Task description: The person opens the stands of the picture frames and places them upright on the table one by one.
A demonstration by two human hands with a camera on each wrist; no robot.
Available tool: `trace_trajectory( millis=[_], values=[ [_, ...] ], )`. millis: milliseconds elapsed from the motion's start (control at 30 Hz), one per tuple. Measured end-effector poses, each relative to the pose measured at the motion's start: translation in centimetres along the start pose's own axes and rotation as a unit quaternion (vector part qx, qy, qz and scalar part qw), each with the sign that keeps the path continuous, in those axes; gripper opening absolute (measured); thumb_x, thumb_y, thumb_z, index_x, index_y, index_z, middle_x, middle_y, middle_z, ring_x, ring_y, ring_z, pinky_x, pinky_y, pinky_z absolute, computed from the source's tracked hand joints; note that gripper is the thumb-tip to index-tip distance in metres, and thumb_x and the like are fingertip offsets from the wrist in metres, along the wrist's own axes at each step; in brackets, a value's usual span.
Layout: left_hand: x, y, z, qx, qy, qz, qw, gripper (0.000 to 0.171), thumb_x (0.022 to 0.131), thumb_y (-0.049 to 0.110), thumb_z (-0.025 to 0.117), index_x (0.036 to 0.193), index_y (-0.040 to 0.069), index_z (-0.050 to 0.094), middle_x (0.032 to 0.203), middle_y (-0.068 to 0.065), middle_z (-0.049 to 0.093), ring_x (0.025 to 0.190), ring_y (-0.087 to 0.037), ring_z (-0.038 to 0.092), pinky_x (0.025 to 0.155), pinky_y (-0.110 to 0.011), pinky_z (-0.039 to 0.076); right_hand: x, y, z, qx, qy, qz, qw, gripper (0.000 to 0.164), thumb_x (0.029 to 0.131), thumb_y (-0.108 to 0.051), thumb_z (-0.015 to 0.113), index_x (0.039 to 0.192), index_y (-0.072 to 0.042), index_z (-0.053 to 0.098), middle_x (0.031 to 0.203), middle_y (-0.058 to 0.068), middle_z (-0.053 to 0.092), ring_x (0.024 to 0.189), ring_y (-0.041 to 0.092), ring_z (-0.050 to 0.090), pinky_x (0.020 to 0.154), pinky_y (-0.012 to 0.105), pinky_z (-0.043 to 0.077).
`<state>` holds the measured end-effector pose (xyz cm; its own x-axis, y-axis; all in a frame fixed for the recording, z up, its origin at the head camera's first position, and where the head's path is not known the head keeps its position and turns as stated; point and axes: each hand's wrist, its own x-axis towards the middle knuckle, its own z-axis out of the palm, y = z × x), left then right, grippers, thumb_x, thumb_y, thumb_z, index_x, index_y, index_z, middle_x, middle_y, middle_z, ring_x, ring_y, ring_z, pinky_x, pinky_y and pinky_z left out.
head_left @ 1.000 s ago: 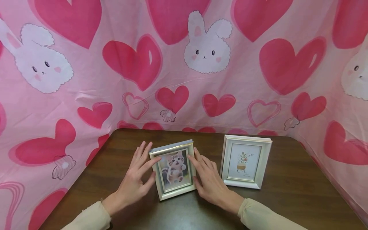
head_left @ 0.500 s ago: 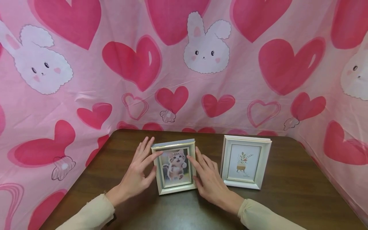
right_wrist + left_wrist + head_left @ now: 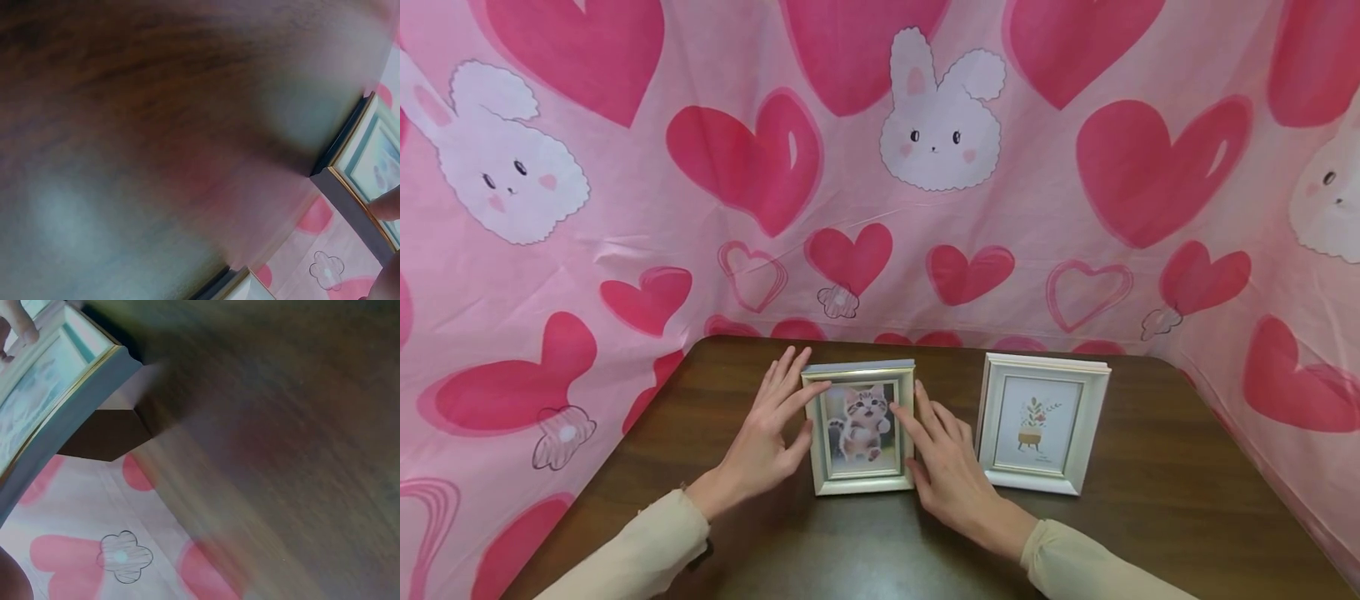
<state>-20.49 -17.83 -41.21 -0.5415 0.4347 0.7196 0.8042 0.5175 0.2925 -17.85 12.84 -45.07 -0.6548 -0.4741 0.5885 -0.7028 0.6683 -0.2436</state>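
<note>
A pale gold-edged picture frame (image 3: 865, 485) with a kitten picture (image 3: 861, 433) stands upright, leaning slightly back, on the dark wooden table (image 3: 880, 550). My left hand (image 3: 760, 450) is at its left side, fingers extended, with the index fingertip on the upper left corner and the thumb near the side edge. On the opposite side, my right hand (image 3: 953, 479) touches the frame's right edge, its index finger lying over the front and its thumb lower at the side. The right wrist view shows a finger (image 3: 386, 205) against the frame edge.
A second white picture frame (image 3: 1078, 458) with a potted-plant print stands to the right, close beside my right hand. Pink cloth (image 3: 865, 200) with hearts and rabbits hangs behind the table and along both sides.
The kitten frame has turned from tilted to nearly level, its lower edge shifting away from me. My left hand has moved forward and right with it; the right hand has barely moved.
</note>
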Motion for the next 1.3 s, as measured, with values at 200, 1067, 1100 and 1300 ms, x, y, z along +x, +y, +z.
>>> trace_trajectory(
  millis=[200, 1067, 1100, 1300],
  values=[
    [0.4, -0.2, 0.2, -0.006, 0.002, -0.003, 1.0000, 0.068, 0.081, -0.004, 0.072, 0.146, 0.014, 0.062, 0.171, -0.013, 0.028, 0.158, -0.040, 0.017, 0.126, -0.058, 0.008, -0.2, -0.2, 0.0, -0.012, -0.002, 0.006, 1.000, 0.097, 0.084, -0.008, 0.086, 0.164, -0.023, 0.036, 0.176, 0.011, 0.011, 0.141, 0.036, 0.039, 0.103, 0.061, 0.039],
    [1.1, -0.7, 0.4, -0.018, -0.007, -0.018, 0.9997, 0.071, 0.082, -0.005, 0.075, 0.149, 0.013, 0.058, 0.171, -0.013, 0.028, 0.158, -0.039, 0.018, 0.125, -0.062, 0.010, 0.0, -0.1, -0.1, -0.035, -0.005, 0.011, 0.999, 0.095, 0.084, -0.012, 0.086, 0.164, -0.022, 0.035, 0.176, 0.011, 0.010, 0.141, 0.039, 0.039, 0.105, 0.062, 0.037],
    [1.1, -0.7, 0.4, -0.022, -0.007, -0.020, 0.9995, 0.073, 0.082, -0.006, 0.075, 0.151, 0.013, 0.057, 0.171, -0.013, 0.028, 0.157, -0.040, 0.019, 0.125, -0.060, 0.010, 0.0, -0.1, -0.1, -0.035, -0.004, 0.012, 0.999, 0.094, 0.085, -0.013, 0.086, 0.164, -0.022, 0.036, 0.176, 0.011, 0.010, 0.141, 0.039, 0.039, 0.105, 0.063, 0.037],
    [0.6, -0.3, 0.3, -0.049, 0.004, -0.065, 0.9967, 0.092, 0.084, -0.004, 0.076, 0.164, 0.014, 0.034, 0.175, -0.008, 0.020, 0.158, -0.034, 0.021, 0.125, -0.054, 0.017, -0.6, -0.6, -1.0, -0.027, 0.057, -0.008, 0.998, 0.085, 0.085, -0.015, 0.081, 0.161, -0.013, 0.042, 0.175, 0.014, 0.016, 0.139, 0.040, 0.042, 0.104, 0.062, 0.038]
  ],
)
